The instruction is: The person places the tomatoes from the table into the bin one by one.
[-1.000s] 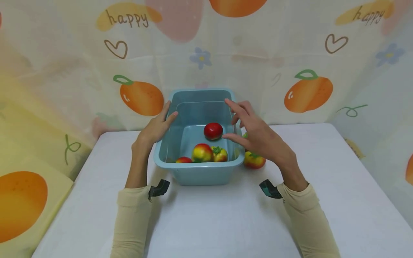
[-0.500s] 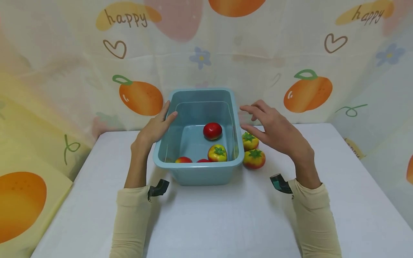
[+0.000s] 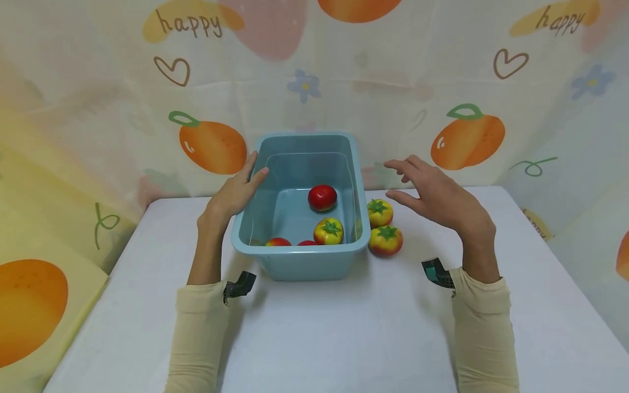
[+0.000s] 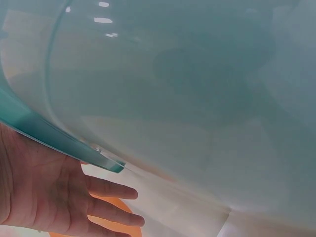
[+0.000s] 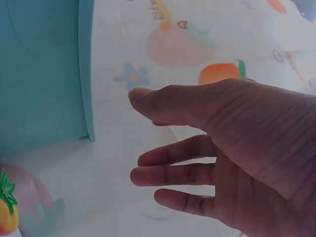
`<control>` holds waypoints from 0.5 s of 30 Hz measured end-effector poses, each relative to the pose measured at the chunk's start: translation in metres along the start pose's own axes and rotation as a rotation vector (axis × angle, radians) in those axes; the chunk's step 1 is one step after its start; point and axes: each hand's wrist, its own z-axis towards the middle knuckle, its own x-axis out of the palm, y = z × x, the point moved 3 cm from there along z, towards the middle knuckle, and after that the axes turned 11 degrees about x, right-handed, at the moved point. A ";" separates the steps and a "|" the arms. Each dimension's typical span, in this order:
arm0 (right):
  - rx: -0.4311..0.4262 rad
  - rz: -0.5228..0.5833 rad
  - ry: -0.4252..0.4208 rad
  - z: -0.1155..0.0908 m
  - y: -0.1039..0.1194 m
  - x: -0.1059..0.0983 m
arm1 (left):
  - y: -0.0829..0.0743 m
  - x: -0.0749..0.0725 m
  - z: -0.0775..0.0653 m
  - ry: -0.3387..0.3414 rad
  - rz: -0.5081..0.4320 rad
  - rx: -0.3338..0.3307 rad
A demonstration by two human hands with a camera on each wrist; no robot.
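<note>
A light-blue plastic bin (image 3: 303,267) stands on the table in the head view. Inside lie a shiny dark-red round fruit (image 3: 322,197), a yellow-red fruit (image 3: 328,231) with a green leafy top, and two more reddish fruits partly hidden by the front rim. My left hand (image 3: 233,194) rests on the bin's left rim, thumb over the edge and fingers straight along the outside; the left wrist view shows those fingers (image 4: 113,190) extended. Spread and holding nothing, my right hand (image 3: 442,196) hovers right of two yellow-red fruits with green tops, one behind (image 3: 380,213) and one in front (image 3: 385,240).
A white-covered table (image 3: 344,333) carries everything. Right behind the bin hangs a cloth backdrop (image 3: 383,109) printed with oranges, hearts and flowers, which also closes off both sides. Each wrist wears a small dark camera mount, such as the right one (image 3: 437,272).
My right hand has moved right, away from above the bin. A yellow-red fruit in the bin has shifted or rolled, now showing its green top more fully. My left hand stays put.
</note>
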 end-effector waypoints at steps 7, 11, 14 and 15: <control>0.146 0.006 0.141 -0.005 -0.010 -0.002 | 0.000 0.000 0.000 0.004 -0.002 0.002; 0.203 -0.009 0.229 -0.005 -0.016 0.002 | 0.000 0.000 0.000 0.001 -0.003 0.001; 0.226 -0.015 0.296 -0.005 -0.018 0.006 | 0.000 0.000 0.000 0.001 -0.001 -0.001; 0.234 -0.016 0.317 -0.005 -0.019 0.008 | 0.001 -0.001 -0.001 0.003 -0.002 -0.002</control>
